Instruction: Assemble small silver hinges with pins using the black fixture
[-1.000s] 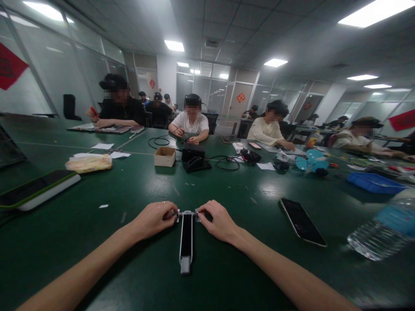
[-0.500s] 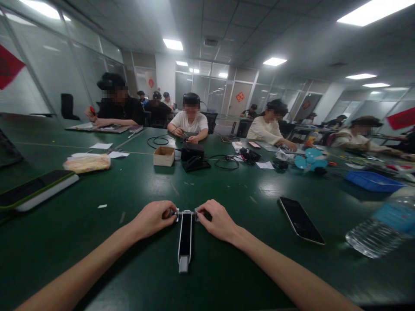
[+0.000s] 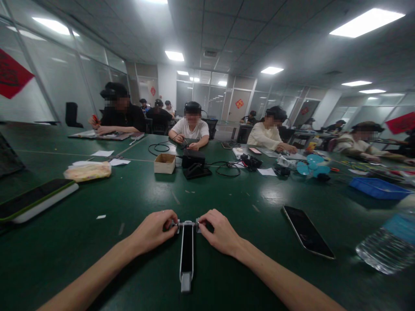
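The left hand (image 3: 154,230) pinches the left end of a small metal crossbar (image 3: 187,223); the right hand (image 3: 218,231) pinches its right end; a black strip (image 3: 187,255) runs toward six o'clock on the green table (image 3: 227,190); a phone (image 3: 307,231) lies at three o'clock.

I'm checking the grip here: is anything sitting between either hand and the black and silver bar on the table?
Nothing visible. The left hand and right hand each pinch an end of the crosspiece at the far end of the bar.
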`<move>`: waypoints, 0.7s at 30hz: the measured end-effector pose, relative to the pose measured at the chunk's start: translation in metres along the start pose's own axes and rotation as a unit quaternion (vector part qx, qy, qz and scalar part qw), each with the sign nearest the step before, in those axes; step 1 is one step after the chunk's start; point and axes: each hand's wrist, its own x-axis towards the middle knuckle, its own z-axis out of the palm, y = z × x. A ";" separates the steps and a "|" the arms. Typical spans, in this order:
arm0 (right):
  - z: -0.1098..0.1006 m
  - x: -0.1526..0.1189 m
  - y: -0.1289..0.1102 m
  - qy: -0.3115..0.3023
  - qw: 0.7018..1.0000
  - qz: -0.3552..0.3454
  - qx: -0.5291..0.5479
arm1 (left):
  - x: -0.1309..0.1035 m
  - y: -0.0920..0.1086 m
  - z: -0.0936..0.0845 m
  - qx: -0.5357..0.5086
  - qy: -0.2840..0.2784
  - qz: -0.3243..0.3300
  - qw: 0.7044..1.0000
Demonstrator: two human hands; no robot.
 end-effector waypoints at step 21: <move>0.000 -0.001 0.000 0.004 1.000 -0.010 -0.004 | -0.001 -0.004 0.003 0.034 0.023 0.050 0.998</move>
